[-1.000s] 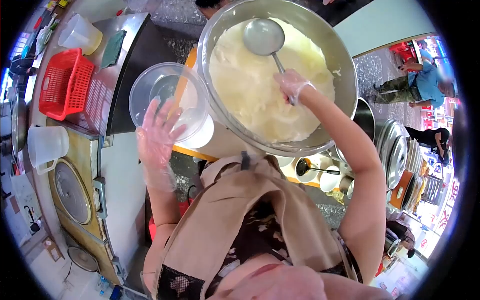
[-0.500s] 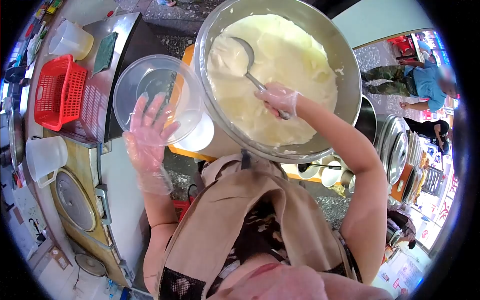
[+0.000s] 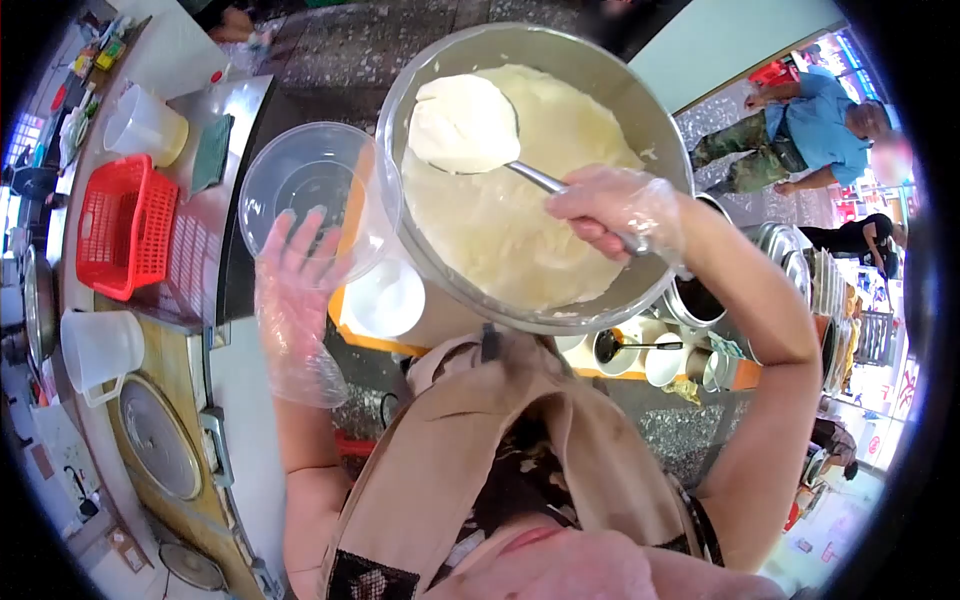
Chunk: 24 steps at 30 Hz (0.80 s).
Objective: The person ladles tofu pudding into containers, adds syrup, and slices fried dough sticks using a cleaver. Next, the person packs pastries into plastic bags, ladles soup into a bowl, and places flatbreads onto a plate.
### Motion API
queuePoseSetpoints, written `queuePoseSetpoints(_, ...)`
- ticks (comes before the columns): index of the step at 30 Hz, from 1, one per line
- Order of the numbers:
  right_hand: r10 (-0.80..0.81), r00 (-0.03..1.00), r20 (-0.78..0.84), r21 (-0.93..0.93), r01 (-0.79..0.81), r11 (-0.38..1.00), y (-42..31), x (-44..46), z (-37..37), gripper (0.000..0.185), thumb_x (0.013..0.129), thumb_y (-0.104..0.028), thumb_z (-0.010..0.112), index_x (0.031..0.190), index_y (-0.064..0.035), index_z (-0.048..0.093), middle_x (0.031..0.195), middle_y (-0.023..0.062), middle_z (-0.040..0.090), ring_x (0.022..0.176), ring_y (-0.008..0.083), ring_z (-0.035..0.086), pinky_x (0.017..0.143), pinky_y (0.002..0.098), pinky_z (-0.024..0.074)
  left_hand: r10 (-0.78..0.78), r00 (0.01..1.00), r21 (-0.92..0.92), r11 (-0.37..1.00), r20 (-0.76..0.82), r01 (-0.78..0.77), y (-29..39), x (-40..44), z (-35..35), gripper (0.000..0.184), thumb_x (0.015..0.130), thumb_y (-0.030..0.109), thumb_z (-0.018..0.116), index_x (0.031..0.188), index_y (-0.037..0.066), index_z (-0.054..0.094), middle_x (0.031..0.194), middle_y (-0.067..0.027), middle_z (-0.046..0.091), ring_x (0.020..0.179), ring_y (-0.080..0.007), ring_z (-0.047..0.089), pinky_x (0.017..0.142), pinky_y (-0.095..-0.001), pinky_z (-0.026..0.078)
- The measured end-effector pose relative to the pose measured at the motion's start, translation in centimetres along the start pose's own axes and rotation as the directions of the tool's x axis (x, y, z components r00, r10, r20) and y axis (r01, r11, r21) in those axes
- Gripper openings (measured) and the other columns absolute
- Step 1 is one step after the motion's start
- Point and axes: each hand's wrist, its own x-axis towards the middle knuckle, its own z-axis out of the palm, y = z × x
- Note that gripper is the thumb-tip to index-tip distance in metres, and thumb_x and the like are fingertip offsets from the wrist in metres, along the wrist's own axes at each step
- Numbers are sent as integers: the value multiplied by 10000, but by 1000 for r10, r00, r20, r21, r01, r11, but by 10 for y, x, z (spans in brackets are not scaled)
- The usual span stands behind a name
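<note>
The right hand (image 3: 615,212) grips a ladle (image 3: 535,176) heaped with pale, soft food (image 3: 463,122) over the large metal pot (image 3: 640,110). Left of the pot, the left hand (image 3: 305,265), fingers spread wide, supports a clear plastic bowl (image 3: 318,190).

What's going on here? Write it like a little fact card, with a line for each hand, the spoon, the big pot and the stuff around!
Left hand: the left hand, in a see-through glove, fingers spread against a clear tub
Right hand: the right hand, gloved too, gripping the ladle by its handle
Ladle: heaped with soft, pale food, over the pot
Big pot: the metal pot has more pale food inside
Around: red basket, green cloth, white bowl
Further off: a person in a blue shirt
</note>
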Motion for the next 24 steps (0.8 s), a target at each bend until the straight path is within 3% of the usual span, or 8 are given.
queuePoseSetpoints(15, -70, 997, 10, -208, 71, 976, 6, -54, -6, 260, 836, -229, 517, 633, -68, 531, 568, 50, 492, 498, 154, 492, 464, 286, 434, -251, 952, 24, 968, 173, 251, -50, 39, 116, 630, 888, 438, 522, 1375, 100, 310, 1363, -83, 413, 1208, -253, 450, 935, -387, 432)
queuePoseSetpoints(17, -426, 866, 262, -946, 318, 65, 27, -24, -8, 150, 792, -151, 515, 713, -40, 578, 643, 103, 547, 617, 218, 557, 569, 320, 485, -147, 942, 42, 989, 302, 140, -49, 30, 118, 621, 863, 429, 553, 1353, 106, 349, 1358, -86, 421, 1193, -249, 465, 925, -391, 438)
queuePoseSetpoints(19, -744, 668, 18, -975, 177, 136, 50, -23, -14, 173, 719, -141, 575, 800, 6, 614, 732, 167, 607, 684, 288, 623, 589, 370, 517, -205, 919, -2, 976, 337, 218, -53, 49, 105, 598, 848, 411, 556, 1329, 102, 382, 1360, -93, 421, 1205, -269, 455, 931, -399, 442)
queuePoseSetpoints(20, -782, 615, -97, -979, 82, 185, 56, -24, -17, 201, 700, -131, 585, 826, 20, 623, 769, 184, 627, 708, 309, 646, 599, 385, 529, -111, 938, 483, 873, 329, -66, -50, 53, 100, 583, 848, 403, 545, 1325, 104, 392, 1360, -93, 423, 1217, -281, 445, 944, -423, 436)
queuePoseSetpoints(21, -737, 572, -360, -919, -84, 384, 39, -38, -10, 212, 702, -128, 582, 840, 32, 597, 744, 178, 622, 675, 298, 641, 587, 380, 527, -117, 956, 532, 845, 270, -47, -45, 51, 94, 589, 850, 405, 530, 1329, 94, 386, 1362, -103, 419, 1228, -296, 432, 959, -448, 424)
queuePoseSetpoints(22, -817, 505, -277, -957, -68, 282, 48, -32, -17, 210, 792, -163, 545, 871, 32, 559, 734, 177, 609, 640, 322, 624, 564, 394, 517, -122, 970, 578, 816, 210, -22, -41, 49, 89, 595, 852, 406, 516, 1333, 84, 380, 1364, -113, 415, 1239, -311, 420, 975, -473, 412)
queuePoseSetpoints(23, -735, 565, -375, -889, 4, 457, 55, -20, -22, 280, 862, -240, 478, 946, 21, 534, 779, 201, 606, 703, 364, 610, 613, 429, 505, -144, 985, 132, 983, 100, 130, -38, 47, 86, 622, 856, 418, 499, 1345, 61, 359, 1369, -132, 405, 1249, -329, 405, 993, -500, 393)
queuePoseSetpoints(24, -638, 614, -465, -783, 51, 620, 63, -7, -28, 353, 932, -317, 411, 1022, 10, 509, 824, 226, 603, 766, 406, 596, 662, 465, 492, -136, 991, 156, 979, 10, 133, -32, 45, 73, 622, 856, 418, 499, 1345, 61, 359, 1369, -132, 405, 1249, -329, 405, 993, -500, 393)
